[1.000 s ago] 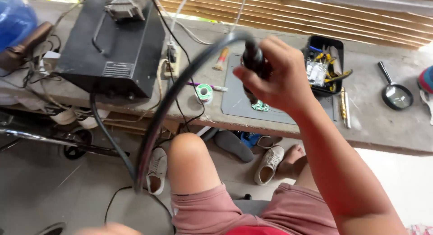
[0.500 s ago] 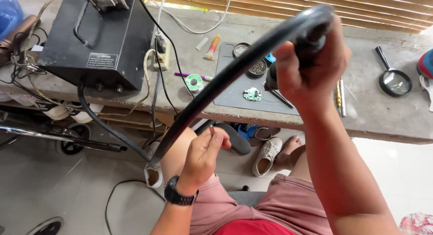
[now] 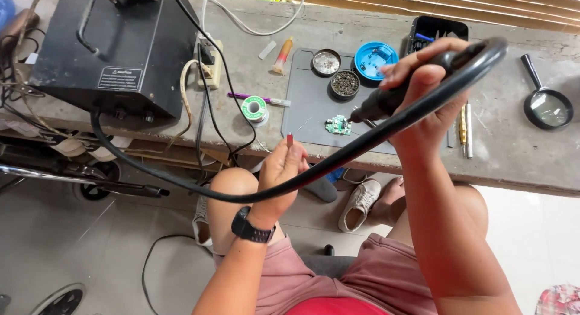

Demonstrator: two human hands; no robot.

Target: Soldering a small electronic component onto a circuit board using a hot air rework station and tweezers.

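A: What do the 2 hands have?

B: The right hand (image 3: pixel 426 103) is clamped round a black handpiece (image 3: pixel 386 102), tip pointing left and down toward a small green circuit board (image 3: pixel 338 125); the board lies on a grey mat (image 3: pixel 314 103) on the tabletop (image 3: pixel 513 152).

A: And the thick black hose (image 3: pixel 338 161)?

B: It loops from the top of the handpiece, sweeps down to the left across the lap, then climbs to the black box unit (image 3: pixel 115 49) at the far left.

A: The left hand (image 3: pixel 284 173)?

B: Raised near the tabletop's near edge, fingers pinched together on a thin short piece with a reddish tip (image 3: pixel 289 140); I cannot tell what it is; a black watch (image 3: pixel 252 228) sits on that wrist.

A: Around the mat?

B: A solder spool (image 3: pixel 254 108) just left of it; 2 round tins (image 3: pixel 336 73) and a blue lid (image 3: pixel 374 60) at its far edge; a magnifying glass (image 3: pixel 544 103) well to the right.
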